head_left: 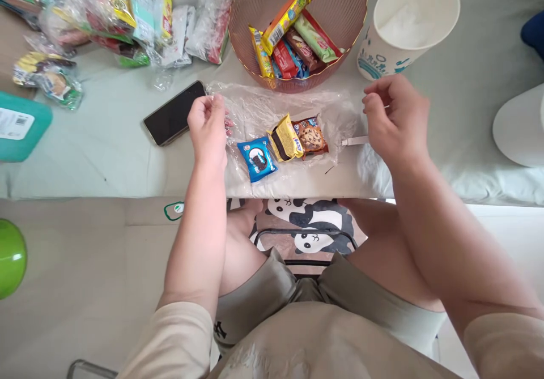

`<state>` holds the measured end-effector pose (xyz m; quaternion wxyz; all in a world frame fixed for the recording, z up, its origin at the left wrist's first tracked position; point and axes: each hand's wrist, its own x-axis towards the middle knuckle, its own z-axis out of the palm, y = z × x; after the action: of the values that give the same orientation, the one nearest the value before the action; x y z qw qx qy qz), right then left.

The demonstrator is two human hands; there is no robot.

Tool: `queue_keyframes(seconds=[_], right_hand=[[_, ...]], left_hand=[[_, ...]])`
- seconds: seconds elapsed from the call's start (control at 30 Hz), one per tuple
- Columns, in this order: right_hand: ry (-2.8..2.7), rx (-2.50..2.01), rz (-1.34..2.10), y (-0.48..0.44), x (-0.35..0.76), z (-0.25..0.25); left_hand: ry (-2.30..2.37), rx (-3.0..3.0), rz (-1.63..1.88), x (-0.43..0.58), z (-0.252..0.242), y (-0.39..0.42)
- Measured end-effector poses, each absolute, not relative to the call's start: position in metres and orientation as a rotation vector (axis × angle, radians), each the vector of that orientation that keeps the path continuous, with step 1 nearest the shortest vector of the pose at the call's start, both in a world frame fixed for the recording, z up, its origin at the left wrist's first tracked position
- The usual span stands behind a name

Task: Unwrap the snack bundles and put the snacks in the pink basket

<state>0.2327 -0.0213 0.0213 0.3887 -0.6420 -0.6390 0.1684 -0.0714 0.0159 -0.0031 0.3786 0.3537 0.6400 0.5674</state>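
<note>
A clear plastic bag (pixel 250 107) lies spread on the covered table in front of me. Three small snack packs rest in or on it, which I cannot tell: a blue cookie pack (pixel 257 160), a yellow biscuit pack (pixel 285 139) and a brown chocolate-chip cookie pack (pixel 310 135). At the bag's left edge, my left hand (pixel 207 125) is closed in a pinch on the plastic. My right hand (pixel 397 118) is held to the right of the bag, fingers curled and closed; what they hold, if anything, is hidden. Beside it lies a narrow white strip (pixel 356 140).
Behind the bag stands a pink ribbed bowl (pixel 297 79) of wrapped snacks. A paper tub (pixel 385 56) with white material inside stands right of it. A phone (pixel 174 113) lies at left, before piled snack packages (pixel 123 22). A teal box (pixel 25 127) sits far left.
</note>
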Motion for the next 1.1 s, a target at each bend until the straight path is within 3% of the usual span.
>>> queue_keyframes(seconds=[0.17,0.5,0.87,1.1], right_hand=[[-1.599,-1.684,0.485,-0.02,0.241,0.011],[-2.1,-1.556,0.339,0.009,0.215,0.014],[-1.406,-1.565,0.759,0.027,0.212,0.021],[-1.518,-1.698,0.495,0.006,0.235,0.04]], left_hand=[[1.707,0.874,1.35,-0.07,0.002,0.013],[1.658,1.028,1.374,-0.072,-0.003,0.004],[1.676,0.857,1.415,-0.078,0.019,0.002],[1.719,0.744,1.57,-0.079,0.028,-0.002]])
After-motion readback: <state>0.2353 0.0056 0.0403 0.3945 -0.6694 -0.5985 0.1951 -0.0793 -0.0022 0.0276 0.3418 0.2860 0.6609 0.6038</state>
